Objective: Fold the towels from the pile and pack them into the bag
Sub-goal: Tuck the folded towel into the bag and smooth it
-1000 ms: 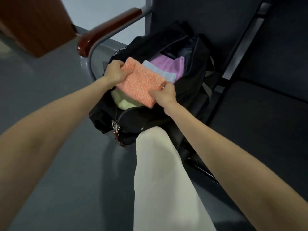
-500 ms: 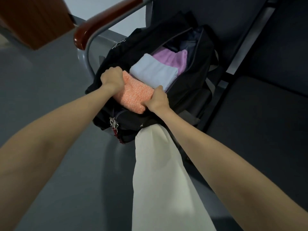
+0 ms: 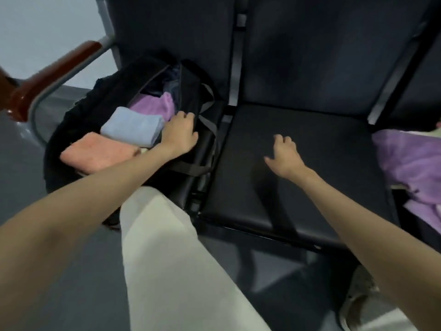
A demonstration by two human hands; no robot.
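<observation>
Bag [image 3: 100,120]: black soft fabric, unzipped, on the left seat, webbing straps slack over its right side. We count three folded towels inside: orange towel [image 3: 95,152] nearest, nubby pile; blue towel [image 3: 133,126] beside it, smoother, a thick rectangle; purple towel [image 3: 155,105] farthest.

Pile [image 3: 410,161]: purple cloth, loose and creased, with something pale beneath, on the far-right seat. The middle seat [image 3: 298,168] between them is black padded vinyl, smooth.

Left hand [image 3: 179,132]: rests on the bag's right rim, fingers lying over the edge; we cannot tell whether they clench it. Right hand [image 3: 284,154]: above the middle seat, fingers loosely bent, grasping nothing.

Handling, as we judge it: towels are light, limp and not fragile. Take the next one by two corners of an edge so it hangs flat.
</observation>
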